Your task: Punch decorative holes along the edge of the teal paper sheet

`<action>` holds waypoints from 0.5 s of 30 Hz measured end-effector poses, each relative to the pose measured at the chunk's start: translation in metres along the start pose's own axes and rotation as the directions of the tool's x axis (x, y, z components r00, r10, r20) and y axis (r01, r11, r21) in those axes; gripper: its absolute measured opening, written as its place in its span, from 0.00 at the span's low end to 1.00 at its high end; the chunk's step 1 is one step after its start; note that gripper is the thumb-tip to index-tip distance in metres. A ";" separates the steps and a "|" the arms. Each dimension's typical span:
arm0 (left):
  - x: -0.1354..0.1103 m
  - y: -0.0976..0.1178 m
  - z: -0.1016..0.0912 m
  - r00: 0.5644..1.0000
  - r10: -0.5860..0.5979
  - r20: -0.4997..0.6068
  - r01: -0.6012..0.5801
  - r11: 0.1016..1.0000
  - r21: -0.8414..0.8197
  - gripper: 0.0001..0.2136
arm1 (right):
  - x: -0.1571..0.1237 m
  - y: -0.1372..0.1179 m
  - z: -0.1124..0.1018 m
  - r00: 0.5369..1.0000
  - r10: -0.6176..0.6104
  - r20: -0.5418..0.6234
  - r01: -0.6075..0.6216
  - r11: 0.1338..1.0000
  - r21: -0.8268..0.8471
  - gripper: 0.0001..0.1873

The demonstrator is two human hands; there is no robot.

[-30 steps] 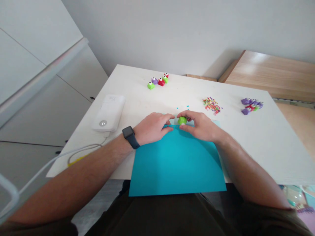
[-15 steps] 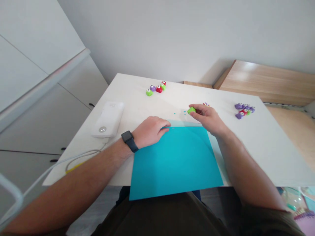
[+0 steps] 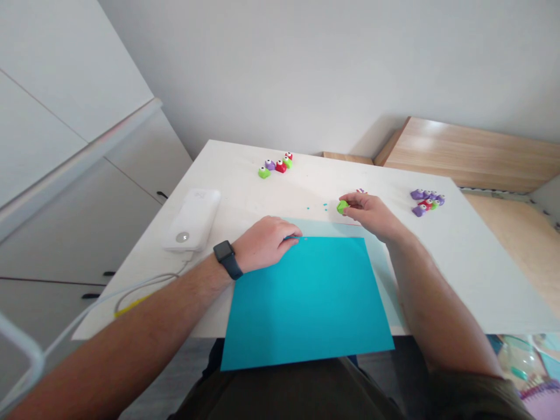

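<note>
Right fingers (image 3: 352, 201) pinch green paper punch (image 3: 342, 206); left fingers (image 3: 291, 236) touch teal sheet edge (image 3: 332, 237).

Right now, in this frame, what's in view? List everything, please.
craft punch: one, green, in right hand
craft punches: five, green, purple, red, far table edge
craft punch cluster: several, purple, red, green, far right
paper confetti: one pile, multicoloured, mostly behind right hand
paper dots: a few, teal, beyond sheets
teal paper sheet: one, teal, overhanging near table edge
pale paper sheet: one, pale blue, under teal sheet
power bank: one, white, left
table: one, white
wooden panels: light wood, behind table
wristwatch: one, black, left wrist
left hand: on teal sheet's far edge
right hand: holding green punch
</note>
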State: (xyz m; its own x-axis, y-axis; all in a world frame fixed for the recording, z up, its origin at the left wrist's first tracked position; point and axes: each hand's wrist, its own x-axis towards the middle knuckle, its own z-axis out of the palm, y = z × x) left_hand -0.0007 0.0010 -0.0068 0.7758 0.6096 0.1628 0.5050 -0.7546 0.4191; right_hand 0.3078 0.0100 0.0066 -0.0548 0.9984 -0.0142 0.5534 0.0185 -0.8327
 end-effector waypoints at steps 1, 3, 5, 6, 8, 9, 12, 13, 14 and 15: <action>0.000 0.000 0.000 1.000 0.004 0.001 -0.004 1.000 0.002 0.10 | 0.001 0.003 -0.001 1.000 -0.001 0.001 0.001 0.999 -0.054 0.20; 0.000 0.000 0.001 1.000 0.011 0.000 -0.011 1.000 0.002 0.10 | 0.002 0.007 -0.001 1.000 -0.001 -0.005 0.001 0.994 -0.113 0.18; -0.001 0.000 0.001 1.000 0.017 -0.002 -0.017 1.000 0.001 0.10 | 0.002 0.008 0.000 1.000 0.002 -0.013 -0.003 0.992 -0.125 0.17; -0.001 0.000 0.001 1.000 0.019 -0.003 -0.019 1.000 0.001 0.10 | 0.002 0.008 0.001 1.000 0.005 -0.012 -0.006 0.991 -0.130 0.17; -0.002 0.000 0.001 1.000 0.024 -0.007 -0.024 1.000 0.002 0.10 | 0.001 0.007 0.001 1.000 0.015 -0.009 -0.016 0.990 -0.143 0.18; -0.002 0.000 0.001 1.000 0.026 -0.008 -0.026 1.000 0.004 0.10 | 0.001 0.006 0.001 1.000 0.021 -0.009 -0.022 0.989 -0.148 0.18; -0.003 -0.001 0.001 1.000 0.030 -0.006 -0.030 1.000 0.006 0.09 | 0.000 0.005 -0.002 0.999 0.031 -0.027 -0.034 0.990 -0.137 0.18; -0.003 -0.001 0.000 1.000 0.028 -0.002 -0.028 1.000 0.005 0.10 | 0.001 0.004 -0.003 0.999 0.030 -0.036 -0.035 0.992 -0.124 0.18; -0.004 -0.002 0.000 1.000 0.026 0.002 -0.026 1.000 0.004 0.10 | 0.001 0.004 -0.004 0.999 0.031 -0.043 -0.035 0.994 -0.108 0.18; -0.004 -0.002 -0.001 1.000 0.023 0.006 -0.023 1.000 0.002 0.10 | 0.001 0.004 -0.005 0.998 0.033 -0.049 -0.037 0.995 -0.093 0.18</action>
State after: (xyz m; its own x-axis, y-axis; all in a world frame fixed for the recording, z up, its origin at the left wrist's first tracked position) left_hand -0.0047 0.0001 -0.0075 0.7895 0.5904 0.1675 0.4874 -0.7691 0.4134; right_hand 0.3143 0.0112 0.0060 0.0043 0.9999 -0.0140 0.6302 -0.0136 -0.7763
